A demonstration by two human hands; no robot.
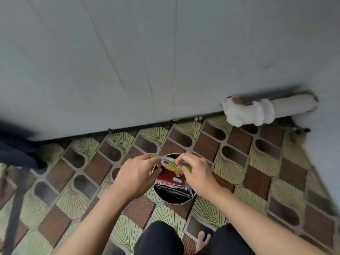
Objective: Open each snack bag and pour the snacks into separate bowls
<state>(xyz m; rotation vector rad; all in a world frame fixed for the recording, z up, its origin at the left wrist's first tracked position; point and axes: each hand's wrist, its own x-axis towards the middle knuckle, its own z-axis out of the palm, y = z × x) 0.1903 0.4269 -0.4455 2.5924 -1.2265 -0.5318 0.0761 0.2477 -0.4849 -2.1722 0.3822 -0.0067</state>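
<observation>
L hand (137, 178): grip closed on left end of green-yellow snack bag (172, 163); thumb & fingers pinch its top edge.
R hand (197, 173): grip closed on right end of same bag, fingertips pinching.
Bag posn: held up betw. both hands, roughly level, over far rim of round black container (176, 201). Open or sealed: cannot tell, blurred.
Container posn: on patterned floor (257, 172), centre, just beyond person's feet.
Contents: red snack bag (171, 178) inside, black-and-white packaging beneath it.
Surroundings: grey wall (128, 61) far; white pipe (257, 111) at wall base, far right; dark cloth (16, 151) at left; bare foot (202, 240) at near edge.
</observation>
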